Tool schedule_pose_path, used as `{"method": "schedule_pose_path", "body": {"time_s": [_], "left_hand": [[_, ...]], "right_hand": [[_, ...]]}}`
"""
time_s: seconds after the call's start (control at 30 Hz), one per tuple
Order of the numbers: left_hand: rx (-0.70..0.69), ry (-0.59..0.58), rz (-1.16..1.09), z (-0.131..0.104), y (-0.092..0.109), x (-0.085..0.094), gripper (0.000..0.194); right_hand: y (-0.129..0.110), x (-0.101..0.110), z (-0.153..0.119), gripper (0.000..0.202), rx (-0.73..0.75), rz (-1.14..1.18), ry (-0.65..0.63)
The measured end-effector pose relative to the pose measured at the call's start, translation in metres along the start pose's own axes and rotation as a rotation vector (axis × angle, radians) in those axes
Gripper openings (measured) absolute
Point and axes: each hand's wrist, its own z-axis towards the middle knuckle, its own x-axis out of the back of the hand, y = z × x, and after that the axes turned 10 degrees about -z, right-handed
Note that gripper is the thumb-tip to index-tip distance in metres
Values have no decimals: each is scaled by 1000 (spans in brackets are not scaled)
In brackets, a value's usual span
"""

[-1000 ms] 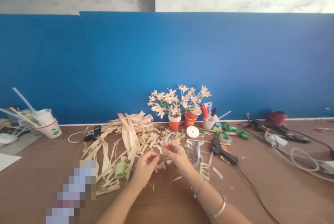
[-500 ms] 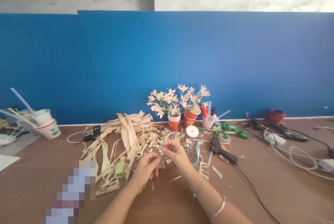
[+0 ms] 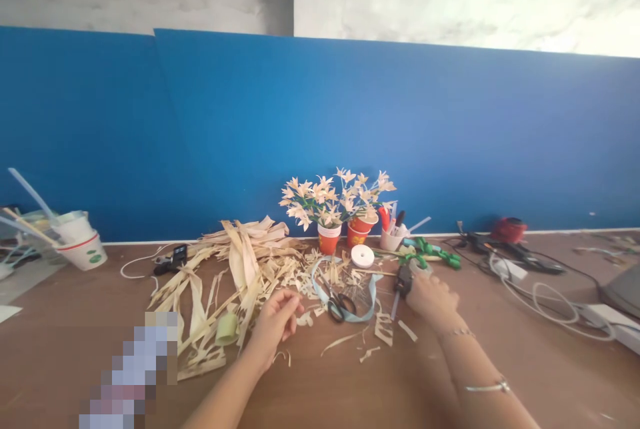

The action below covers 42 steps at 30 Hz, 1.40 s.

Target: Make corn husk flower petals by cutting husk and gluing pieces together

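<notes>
My left hand [image 3: 278, 318] hovers over the table's middle with thumb and fingers pinched together. Anything between those fingertips is too small or hidden to make out. On the right, my right hand [image 3: 433, 300] is closed over the handle of a black glue gun [image 3: 403, 278], whose clear glue stick points toward me. Between the hands lie scissors [image 3: 340, 306] with dark handles and a looped light-blue ribbon [image 3: 371, 306]. Scraps of dried husk [image 3: 384, 329] are scattered around them. Left of my left hand is a large pile of dried corn husks [image 3: 243, 259].
Pale husk flowers [image 3: 325, 196] stand in red paper cups [image 3: 329, 240] by the blue partition [image 3: 300, 116]. Nearby are a white tape roll [image 3: 363, 256], a pen cup [image 3: 391, 239] and green ribbon [image 3: 435, 254]. Cables [image 3: 545, 309] run along the right; a green roll [image 3: 227, 328] sits left.
My right hand has left my left hand and moved right onto the glue gun. The scissors and ribbon loop are now uncovered. The left hand stays nearly in place, still pinched.
</notes>
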Motion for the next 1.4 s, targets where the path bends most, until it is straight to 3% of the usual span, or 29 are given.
{"method": "schedule_pose_path", "body": {"time_s": [0.17,0.43,0.6,0.73,0.8,0.9,0.97,1.2,1.4], "left_hand": [[2,1,-19,1,-1,1,31],[-4,87,25,2,1,-2,30],[-46,118,55,4,-2,-1,29],[-53,141,55,6,-5,0,28],[-66,148,53,7,-6,1,29],[-79,157,52,8,-7,3,30],[-90,167,50,8,-7,4,30],[-121,176,86,9,-10,2,31],[-124,164,94,10,-14,3,31]], "right_hand": [[16,-29,8,38,47,36,19],[29,-9,13,44,-6,311,187],[6,1,7,34,61,765,182],[-35,10,-25,26,385,1074,168],[-58,15,-48,18,643,1075,106],[-86,19,-76,12,954,958,156],[-98,15,-87,9,1054,887,203],[-110,-15,-91,10,1020,826,238],[-110,-21,-90,10,997,796,241]]}}
